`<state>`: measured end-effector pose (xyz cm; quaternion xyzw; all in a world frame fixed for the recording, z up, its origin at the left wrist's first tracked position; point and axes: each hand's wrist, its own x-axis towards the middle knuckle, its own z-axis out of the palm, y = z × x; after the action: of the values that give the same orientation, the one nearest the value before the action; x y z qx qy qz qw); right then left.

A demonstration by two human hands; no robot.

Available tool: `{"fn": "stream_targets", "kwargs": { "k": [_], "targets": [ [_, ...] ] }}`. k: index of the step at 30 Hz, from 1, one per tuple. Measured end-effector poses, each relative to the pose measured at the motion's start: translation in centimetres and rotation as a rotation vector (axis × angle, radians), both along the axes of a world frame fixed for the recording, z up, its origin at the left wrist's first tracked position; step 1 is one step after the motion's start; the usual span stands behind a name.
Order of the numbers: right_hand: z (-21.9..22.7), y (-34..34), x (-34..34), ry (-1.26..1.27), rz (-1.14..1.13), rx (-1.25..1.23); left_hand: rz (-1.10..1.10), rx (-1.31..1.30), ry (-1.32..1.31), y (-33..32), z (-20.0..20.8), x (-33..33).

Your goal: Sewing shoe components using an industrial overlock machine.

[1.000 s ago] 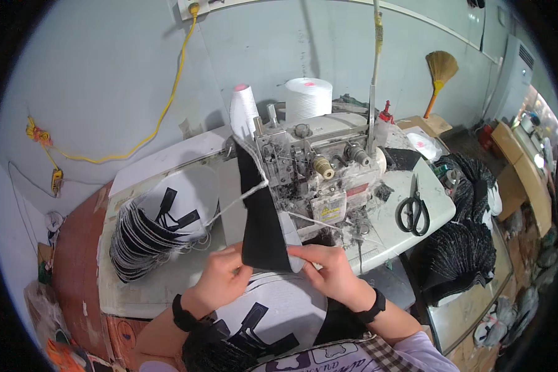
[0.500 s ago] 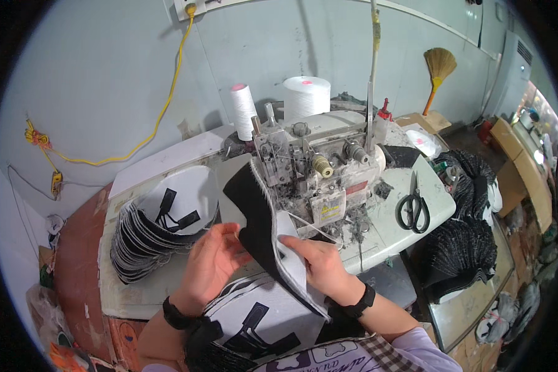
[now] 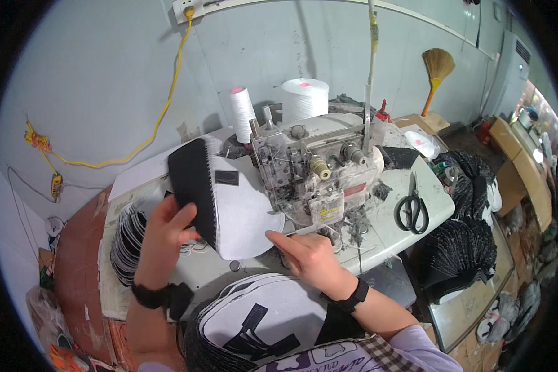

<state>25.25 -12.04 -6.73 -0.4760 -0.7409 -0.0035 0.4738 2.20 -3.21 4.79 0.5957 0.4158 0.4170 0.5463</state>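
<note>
A curved fabric piece (image 3: 245, 214), with a white face, a black band and a small dark patch, stands tilted in front of the overlock sewing machine (image 3: 328, 177). The seam beside its black band has a ragged, stitched edge. My left hand (image 3: 161, 239), slightly blurred, holds the black side, with some fingers hidden. At the lower right edge of the white part, my right hand (image 3: 313, 257) grips with its index finger in front; its thumb is out of sight. A stack of similar pieces (image 3: 279, 310) with black strips on top lies in my lap.
Another stack of pieces (image 3: 127, 245) sits on the table at left. Black scissors (image 3: 412, 211) lie right of the machine, and white thread cones (image 3: 305, 99) stand behind it. Bundled dark pieces (image 3: 459, 254) are at far right. A yellow cord (image 3: 167, 108) hangs along the wall.
The fabric piece has swung left, away from the machine, and its white face now shows. My left hand moved left with it; my right hand shifted slightly left and down.
</note>
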Motion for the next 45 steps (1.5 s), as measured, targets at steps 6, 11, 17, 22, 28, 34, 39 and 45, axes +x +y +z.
{"fn": "stream_targets", "kwargs": {
  "k": [6, 11, 17, 22, 28, 34, 39, 45],
  "targets": [
    [0.2, -0.1, 0.6, 0.221, 0.005, -0.099, -0.4, -0.111, 0.388, -6.2, -3.0, -1.5],
    [-1.7, -2.7, -1.4, 0.467, 0.107, -0.193, -0.221, 0.59, 0.479, -4.3, -6.4, 1.6],
    [-3.2, -3.3, -4.3, 0.035, 0.324, -0.179, 0.175, 0.476, 0.549, 3.1, -6.4, 2.3],
    [-3.6, -3.3, -4.0, 0.039, 0.308, -0.185, 0.254, 1.37, 0.852, 3.4, -3.1, 2.6],
    [-4.7, -3.1, -1.6, 0.144, 0.448, -0.253, -0.185, 1.037, 1.355, 7.7, -3.3, -0.3],
    [-1.0, -2.6, 3.8, 0.673, 0.142, -0.397, -0.214, 0.877, 1.637, 5.4, -5.9, -6.1],
    [3.5, -1.0, 3.4, 1.036, 0.33, -0.7, -0.326, 0.745, 0.371, -3.5, -4.2, -0.5],
    [-0.1, -0.6, -0.1, 0.957, 0.208, -0.568, -0.207, -0.166, -0.573, -0.4, -4.1, 3.4]
  ]
}}
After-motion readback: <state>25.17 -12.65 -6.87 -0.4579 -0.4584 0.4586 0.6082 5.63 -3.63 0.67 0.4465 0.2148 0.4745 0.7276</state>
